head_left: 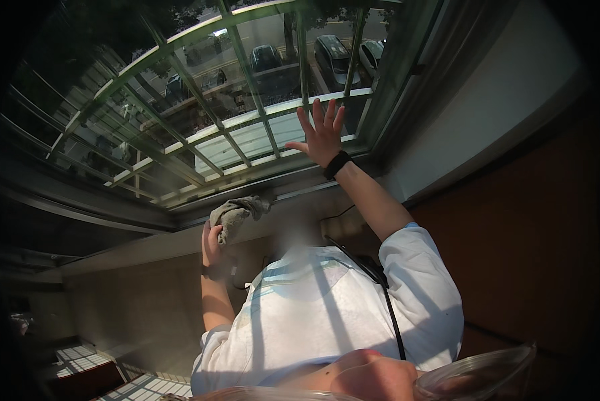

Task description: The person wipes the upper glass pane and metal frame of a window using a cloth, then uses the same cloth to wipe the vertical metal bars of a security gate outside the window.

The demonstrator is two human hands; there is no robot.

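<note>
A crumpled grey cloth is held in my left hand, low at the window and close to the sill. My right hand is raised with its fingers spread, palm towards the window pane; it holds nothing. Whether it touches the glass I cannot tell. A black band circles my right wrist. Beyond the pane stands a metal window grille of crossing bars.
To the right, a pale wall meets a brown wooden surface. A dark cable runs down over my white shirt. Parked cars and trees lie far below outside. A dark window frame curves along the left.
</note>
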